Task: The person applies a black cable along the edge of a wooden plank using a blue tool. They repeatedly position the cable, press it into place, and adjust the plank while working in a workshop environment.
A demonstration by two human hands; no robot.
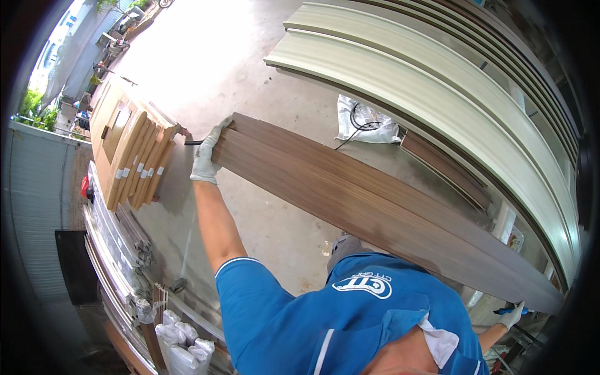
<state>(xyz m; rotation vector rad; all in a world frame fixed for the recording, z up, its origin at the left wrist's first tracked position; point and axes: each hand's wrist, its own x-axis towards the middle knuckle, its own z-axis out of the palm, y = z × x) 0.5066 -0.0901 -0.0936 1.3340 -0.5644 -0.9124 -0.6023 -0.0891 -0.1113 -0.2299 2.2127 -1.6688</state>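
A long brown wood-grain plank lies slantwise in front of my body, running from upper left to lower right. My left hand, in a pale work glove, is closed round its far-left end, fingers over the end edge. Close to the plank's other end is my gloved right hand, small and partly hidden. A blue object shows beside its fingers; whether the hand grips this or the plank's edge is unclear.
Long pale green panels rest on a rack at the right, with brown strips below. A white sack with a black cable lies on the floor. Brown cardboard-like slabs and wrapped profiles stand at left.
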